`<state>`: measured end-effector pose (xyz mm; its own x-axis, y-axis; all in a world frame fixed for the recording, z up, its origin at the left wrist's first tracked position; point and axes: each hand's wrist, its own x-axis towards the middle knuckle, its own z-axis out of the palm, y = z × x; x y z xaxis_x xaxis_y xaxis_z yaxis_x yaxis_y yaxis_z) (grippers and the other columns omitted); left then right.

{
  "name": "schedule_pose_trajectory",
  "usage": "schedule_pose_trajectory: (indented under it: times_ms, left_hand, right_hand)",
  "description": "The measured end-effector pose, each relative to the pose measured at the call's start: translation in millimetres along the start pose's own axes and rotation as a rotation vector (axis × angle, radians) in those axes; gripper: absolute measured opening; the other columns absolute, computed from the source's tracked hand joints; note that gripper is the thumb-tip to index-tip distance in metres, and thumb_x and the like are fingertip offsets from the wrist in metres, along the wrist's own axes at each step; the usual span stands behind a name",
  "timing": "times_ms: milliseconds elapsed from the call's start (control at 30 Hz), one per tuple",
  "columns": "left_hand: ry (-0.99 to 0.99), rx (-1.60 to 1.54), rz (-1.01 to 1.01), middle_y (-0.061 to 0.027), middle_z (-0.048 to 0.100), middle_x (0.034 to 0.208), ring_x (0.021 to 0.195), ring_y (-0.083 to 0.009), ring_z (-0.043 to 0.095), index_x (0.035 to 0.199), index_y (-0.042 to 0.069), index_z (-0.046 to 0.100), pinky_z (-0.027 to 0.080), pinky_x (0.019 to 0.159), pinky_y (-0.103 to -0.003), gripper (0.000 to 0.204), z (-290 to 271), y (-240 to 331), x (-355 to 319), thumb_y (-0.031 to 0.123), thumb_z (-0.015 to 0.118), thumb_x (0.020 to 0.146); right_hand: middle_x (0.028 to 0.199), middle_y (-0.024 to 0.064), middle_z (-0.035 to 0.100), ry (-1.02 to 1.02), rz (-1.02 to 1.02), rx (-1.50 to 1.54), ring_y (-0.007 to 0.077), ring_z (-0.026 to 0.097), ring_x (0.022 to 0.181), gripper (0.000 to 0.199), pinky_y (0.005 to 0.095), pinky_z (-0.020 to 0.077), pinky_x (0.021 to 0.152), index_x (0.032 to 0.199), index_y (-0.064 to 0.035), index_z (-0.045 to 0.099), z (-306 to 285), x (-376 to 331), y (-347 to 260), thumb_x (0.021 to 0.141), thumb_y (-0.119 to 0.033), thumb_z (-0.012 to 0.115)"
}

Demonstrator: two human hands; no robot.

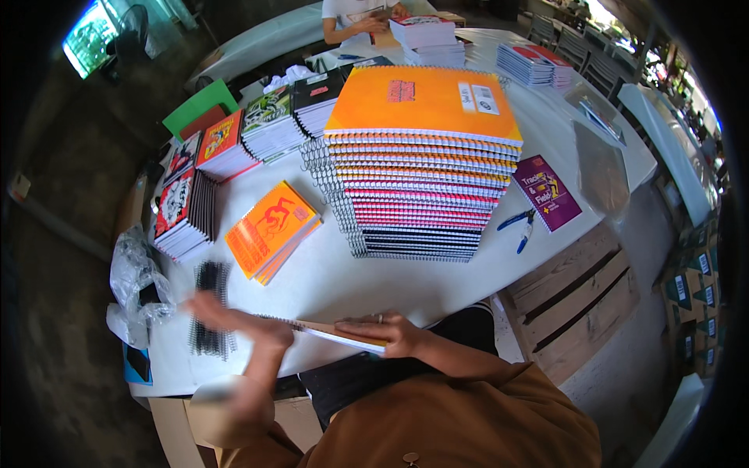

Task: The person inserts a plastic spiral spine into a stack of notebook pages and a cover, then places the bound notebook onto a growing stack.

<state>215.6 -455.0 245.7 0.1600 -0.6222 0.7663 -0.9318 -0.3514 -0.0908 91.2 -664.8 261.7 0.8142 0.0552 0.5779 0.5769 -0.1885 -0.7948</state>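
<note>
Near the table's front edge, my right hand is closed on a notebook, its fingers flat on the tan back cover. White page edges and a bit of orange cover show below, and dark coil runs along the notebook's left end. My left hand, smeared by motion, crosses the notebook's left end and reaches over a bundle of black wire spirals. What its fingers hold, if anything, cannot be made out. Just beyond lie a few orange notebooks, stacked slightly askew.
A tall stack of spiral notebooks stands mid-table, coils jutting left. Blue-handled pliers and a purple book lie right of it. Piled notebooks and crumpled clear plastic line the left. Across the table sits another person.
</note>
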Motion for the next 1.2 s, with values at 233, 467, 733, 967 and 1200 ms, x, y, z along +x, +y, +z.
schedule_pose_trajectory:
  times_ms: [233,467,733,967,1200]
  left_hand:
    - [0.14,0.108,0.176,-0.0269,0.006,0.144,0.132,-0.045,0.009,0.138,-0.004,0.015,0.005,0.103,-0.062,0.111,-13.6,-2.9,39.5,0.081,0.032,0.07]
    - [-0.012,0.048,0.202,-0.0308,-0.006,0.142,0.131,-0.049,-0.003,0.139,-0.005,0.001,0.0,0.101,-0.063,0.1,-9.2,25.2,34.1,0.071,0.027,0.079]
    - [-0.078,-0.223,0.215,-0.028,0.023,0.136,0.128,-0.0474,0.02,0.141,0.004,0.009,0.007,0.1,-0.066,0.099,8.1,48.6,8.6,0.072,0.041,0.076]
    - [-0.142,-0.298,0.01,-0.0414,0.007,0.133,0.124,-0.0575,0.011,0.136,-0.007,0.014,0.012,0.096,-0.069,0.116,26.0,44.5,-3.9,0.082,0.038,0.065]
    - [0.059,0.073,0.063,-0.0321,0.021,0.136,0.127,-0.0437,0.019,0.136,-0.006,0.014,0.014,0.103,-0.059,0.097,13.7,30.4,55.5,0.068,0.037,0.079]
  right_hand:
    - [0.12,0.0078,0.055,-0.027,-0.048,-0.15,0.0292,0.059,0.1,0.071,0.0353,0.0473,0.087,0.127,-0.0145,0.049,2.8,1.8,2.3,0.06,0.008,0.052]
    - [0.119,0.0092,0.056,0.102,-0.128,-0.172,0.0297,0.058,0.102,0.07,0.0357,0.0478,0.086,0.127,-0.0151,0.049,9.0,1.0,9.4,0.061,0.008,0.053]
    - [0.115,0.0086,0.059,0.17,-0.042,-0.146,0.0296,0.062,0.091,0.065,0.0348,0.0521,0.077,0.125,-0.0161,0.05,12.7,3.7,11.7,0.064,0.006,0.055]
    - [0.11,0.0084,0.061,0.139,-0.065,-0.206,0.0284,0.063,0.087,0.055,0.0345,0.0516,0.074,0.121,-0.0127,0.053,17.0,17.0,-2.2,0.068,0.0,0.06]
    - [0.11,0.0147,0.06,0.125,0.021,-0.276,0.0301,0.061,0.094,0.041,0.0351,0.049,0.079,0.117,-0.007,0.055,29.7,14.1,4.7,0.076,-0.007,0.062]
